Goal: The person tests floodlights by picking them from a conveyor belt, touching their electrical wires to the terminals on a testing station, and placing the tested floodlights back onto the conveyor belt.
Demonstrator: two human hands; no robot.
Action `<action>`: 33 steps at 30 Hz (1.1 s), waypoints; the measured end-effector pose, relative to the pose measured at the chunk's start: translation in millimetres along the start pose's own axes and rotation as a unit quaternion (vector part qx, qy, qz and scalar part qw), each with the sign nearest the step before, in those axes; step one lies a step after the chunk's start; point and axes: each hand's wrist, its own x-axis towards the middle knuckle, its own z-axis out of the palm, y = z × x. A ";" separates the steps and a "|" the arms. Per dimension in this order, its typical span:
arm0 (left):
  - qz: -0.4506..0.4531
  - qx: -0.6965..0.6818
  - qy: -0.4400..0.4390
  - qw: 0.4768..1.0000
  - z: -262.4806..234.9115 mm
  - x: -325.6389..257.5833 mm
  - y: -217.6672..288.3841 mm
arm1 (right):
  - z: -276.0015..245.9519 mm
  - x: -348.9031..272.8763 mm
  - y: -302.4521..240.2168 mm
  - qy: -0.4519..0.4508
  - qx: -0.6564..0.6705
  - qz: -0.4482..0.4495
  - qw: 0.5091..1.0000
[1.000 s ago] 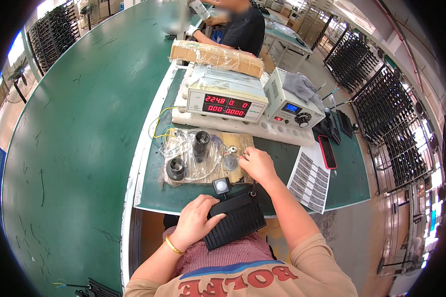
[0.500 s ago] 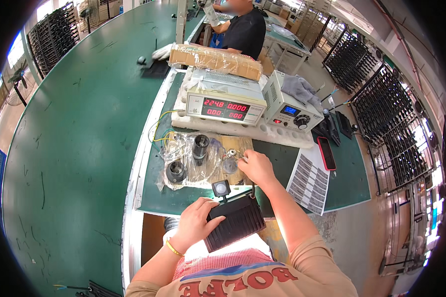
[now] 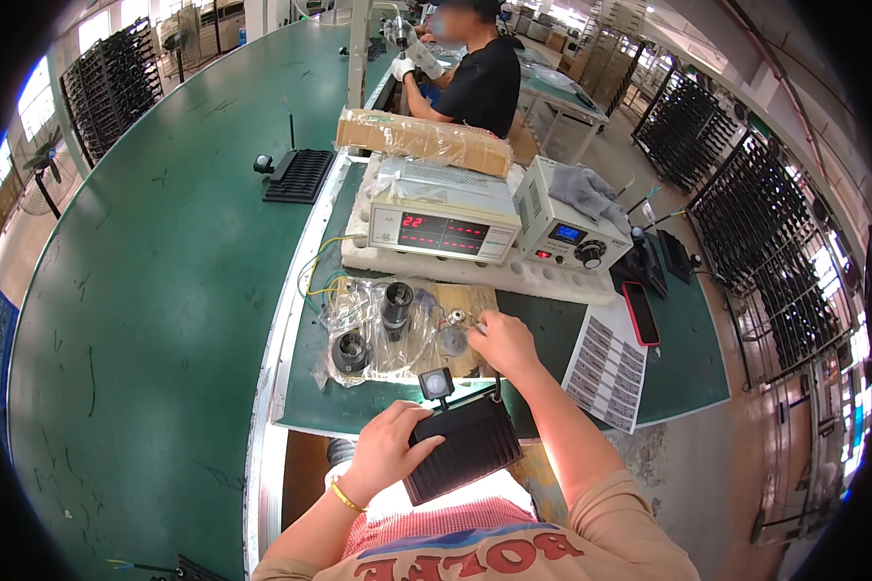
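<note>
My left hand point(image 3: 389, 447) grips the ribbed black floodlight point(image 3: 463, 447) near the table's front edge, thumb across its back. A small square sensor point(image 3: 436, 383) sticks up from its upper edge, and bright light shows beneath it. From the right end its black cable point(image 3: 497, 389) runs up under my right hand point(image 3: 504, 341). The fingers of that hand are pinched by a round metal contact point(image 3: 456, 317) and a grey disc point(image 3: 451, 340) on the plastic-wrapped board point(image 3: 420, 360); the cable's tip is hidden. Two black round sockets point(image 3: 395, 308) stand on the board's left side.
Behind the board, a power meter point(image 3: 443, 235) and a dial unit point(image 3: 574, 232) rest on foam. To the right lie a printed sheet point(image 3: 606, 368) and a red-edged phone point(image 3: 640, 313). Another floodlight point(image 3: 300, 176) lies at far left. A gloved co-worker point(image 3: 480, 82) sits beyond.
The meter's display has gone from full readings to mostly dashes. The co-worker's gloved hand has left the far floodlight and now is at a tool. My hands keep nearly the same pose.
</note>
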 end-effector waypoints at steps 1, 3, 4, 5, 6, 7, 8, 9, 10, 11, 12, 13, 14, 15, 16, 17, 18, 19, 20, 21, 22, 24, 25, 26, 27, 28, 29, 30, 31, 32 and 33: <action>0.004 0.005 0.000 1.000 0.1 0.0 -0.1 | 0.4 -0.1 0.3 0.005 -0.009 0.004 1.000; 0.004 0.001 0.003 1.000 0.4 0.3 -0.3 | 1.1 -0.2 0.8 0.006 0.004 -0.004 1.000; 0.004 0.003 -0.001 1.000 0.6 0.4 -0.2 | 1.4 -0.2 1.0 0.011 -0.004 0.001 1.000; 0.004 0.001 0.003 1.000 0.8 0.2 0.0 | 1.5 -0.2 1.2 0.010 0.007 -0.006 1.000; 0.004 0.003 0.005 1.000 1.0 0.1 0.3 | 1.5 0.0 1.2 0.008 0.004 -0.003 1.000; 0.006 0.010 0.005 1.000 1.1 -0.3 0.7 | 1.7 0.0 1.3 0.007 -0.010 0.006 1.000; 0.005 0.008 0.007 1.000 1.1 -0.6 1.1 | 1.8 -0.2 1.4 0.008 0.002 -0.002 1.000; 0.005 0.007 0.007 1.000 1.1 -0.6 1.3 | 2.0 0.1 1.4 0.010 0.001 -0.004 1.000; 0.007 0.012 0.005 1.000 1.1 -0.7 1.6 | 2.1 0.0 1.7 0.014 -0.011 0.003 1.000; 0.007 0.010 0.007 1.000 1.0 -1.0 2.0 | 2.2 -0.3 1.9 0.016 0.002 -0.007 1.000; 0.003 0.009 0.006 1.000 1.1 -1.6 2.5 | 2.3 -0.4 2.2 0.013 0.002 -0.007 1.000; 0.004 0.014 0.005 1.000 1.1 -1.9 3.1 | 2.3 -0.9 2.5 0.013 -0.007 -0.002 1.000; 0.001 0.011 0.005 1.000 1.3 -1.9 3.5 | 2.2 -0.9 2.3 0.012 0.004 -0.006 1.000; 0.000 0.011 0.004 1.000 1.7 -1.6 4.1 | 1.6 -0.8 2.1 0.014 0.009 -0.006 1.000; 0.001 0.017 0.002 1.000 1.8 -1.3 4.7 | 1.3 -1.3 1.0 0.013 0.001 0.004 1.000; -0.004 0.017 0.005 1.000 2.3 0.0 5.3 | -0.7 -1.5 0.2 0.013 0.019 -0.011 1.000; -0.006 0.009 -0.005 1.000 2.2 1.3 5.5 | -3.9 -3.0 -0.3 0.017 0.006 -0.004 1.000; -0.021 0.013 -0.023 0.999 -0.5 -1.0 6.2 | -4.7 -5.4 -4.2 0.021 -0.018 0.007 1.000; -0.024 0.003 -0.028 0.999 -2.9 -3.5 7.5 | -9.3 -8.2 -5.4 0.016 0.027 -0.012 0.999; -0.001 -0.014 -0.018 1.000 -7.4 -6.9 7.7 | -10.6 -16.4 -7.8 0.081 0.097 -0.057 0.990; 0.017 -0.022 -0.018 0.999 -14.8 -12.2 6.7 | -15.9 -21.8 -7.1 -0.005 0.361 -0.001 0.932; -0.016 -0.025 -0.002 1.000 -36.0 -34.7 7.7 | -25.3 -35.6 -2.8 0.016 0.614 0.041 0.788; -0.013 -0.041 -0.004 0.999 -43.3 -44.9 8.7 | -29.9 -40.4 1.3 0.040 0.655 0.036 0.753; -0.033 -0.033 0.009 0.999 -55.7 -58.2 7.1 | -33.9 -44.6 7.0 0.046 0.684 0.007 0.728; -0.052 -0.009 0.035 0.998 -68.6 -73.2 5.8 | -37.7 -46.4 13.7 0.052 0.715 0.027 0.696; -0.072 0.015 0.056 0.996 -82.0 -89.4 3.8 | -40.3 -47.0 21.2 0.083 0.712 0.057 0.695; -0.119 0.030 0.091 0.988 -96.3 -108.2 1.3 | -41.9 -48.2 30.1 0.085 0.718 0.080 0.686; -0.166 0.050 0.122 0.977 -112.0 -127.9 -1.9 | -42.6 -48.9 39.2 0.102 0.720 0.088 0.681; -0.205 0.090 0.173 0.959 -127.1 -147.9 -5.6 | -40.6 -50.3 47.8 0.089 0.726 0.088 0.676; -0.245 0.142 0.216 0.935 -140.2 -168.0 -9.9 | -37.4 -51.6 55.9 0.085 0.726 0.109 0.674; -0.278 0.119 0.275 0.912 -150.6 -188.7 -14.0 | -32.7 -53.4 63.2 0.095 0.719 0.138 0.674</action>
